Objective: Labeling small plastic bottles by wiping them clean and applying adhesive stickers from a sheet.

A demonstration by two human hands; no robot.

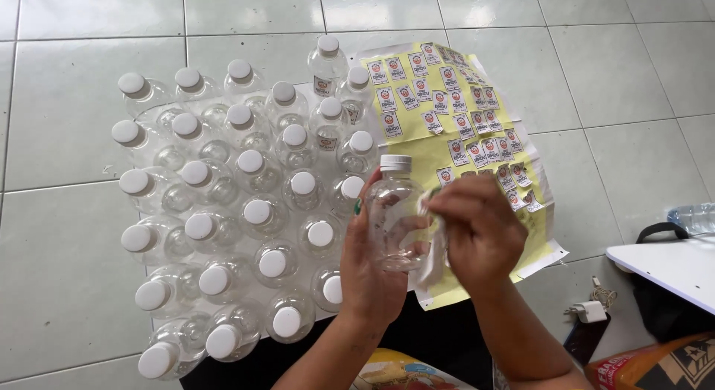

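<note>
Left hand (370,274) closed around a clear bottle (396,215); right hand (477,233) pinches what looks like a sticker (434,260) against it, beside the yellow sticker sheet (454,114)

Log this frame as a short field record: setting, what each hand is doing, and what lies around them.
setting: tiled floor, seen from above
left hand: grips a clear bottle with a white cap, held upright
right hand: presses a small sticker against the bottle's side
left of hands: many capped empty bottles standing in rows
behind hands: yellow sticker sheet, partly used
right edge: white charger, corner of a white board
</note>
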